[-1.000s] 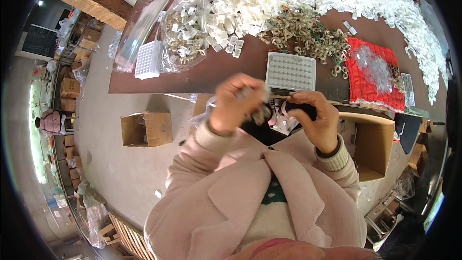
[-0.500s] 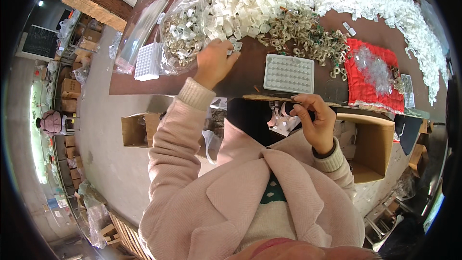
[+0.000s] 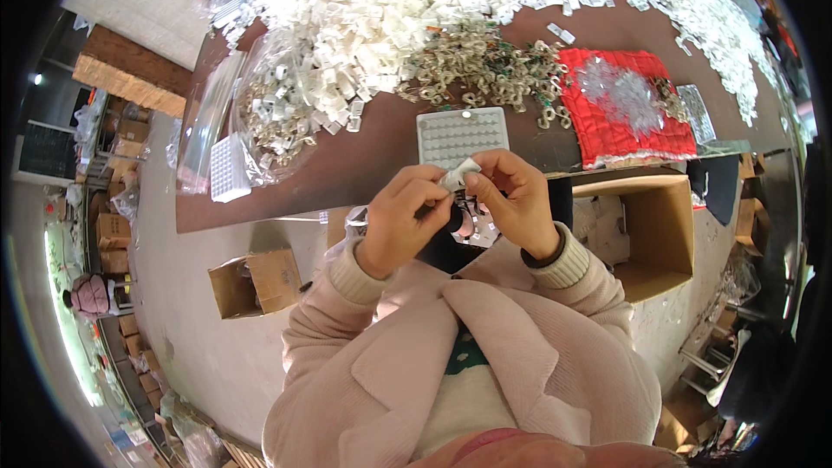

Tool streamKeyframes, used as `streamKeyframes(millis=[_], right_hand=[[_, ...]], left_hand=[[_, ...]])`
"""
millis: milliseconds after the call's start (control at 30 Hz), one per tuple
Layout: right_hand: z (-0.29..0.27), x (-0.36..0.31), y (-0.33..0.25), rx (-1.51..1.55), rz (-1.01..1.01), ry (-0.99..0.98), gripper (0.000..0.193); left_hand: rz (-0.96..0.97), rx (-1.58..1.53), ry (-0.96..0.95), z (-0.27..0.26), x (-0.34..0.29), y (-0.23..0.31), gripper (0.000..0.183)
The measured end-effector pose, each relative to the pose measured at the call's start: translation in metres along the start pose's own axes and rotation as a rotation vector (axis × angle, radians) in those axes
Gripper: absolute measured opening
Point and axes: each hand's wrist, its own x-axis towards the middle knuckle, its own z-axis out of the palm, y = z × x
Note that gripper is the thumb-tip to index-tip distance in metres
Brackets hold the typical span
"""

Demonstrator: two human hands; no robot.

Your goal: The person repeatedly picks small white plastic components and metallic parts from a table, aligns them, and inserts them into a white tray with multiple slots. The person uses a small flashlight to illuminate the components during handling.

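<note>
The small white piece (image 3: 458,175) is between the two hands, just in front of the pale grey tray (image 3: 423,140) on the brown table (image 3: 347,160). The left hand (image 3: 399,218) has its thumb and forefinger closed on the left end of this piece, while the right hand (image 3: 522,201) pinches the other end.

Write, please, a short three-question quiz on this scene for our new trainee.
1. True or false: the red cloth lies to the right of the pale tray.
2. Which hand holds the small whitish piece: (a) left only, (b) right only, (c) both?
3. Fill in: beyond the left sleeve, an open cardboard ____ stands on the floor.

Key: 1. True. 2. (c), left hand and right hand. 3. Box.
</note>
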Motion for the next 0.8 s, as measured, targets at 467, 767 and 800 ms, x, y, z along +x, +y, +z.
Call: streamKeyframes(millis=[467,767,800], right_hand=[[-0.023,0.141,-0.021,-0.747,-0.585,-0.077,0.014],[-0.005,0.262,0.034,-1.215,-0.431,-0.034,0.019],[-0.003,0.264,0.035,-1.254,-0.431,-0.018,0.02]], left_hand=[[-0.652,-1.088,0.053,0.012,-0.02,-0.021,0.027],[-0.739,-1.185,0.14,0.002,-0.033,-0.032,0.019],[-0.733,-1.189,0.146,0.001,-0.034,-0.034,0.019]])
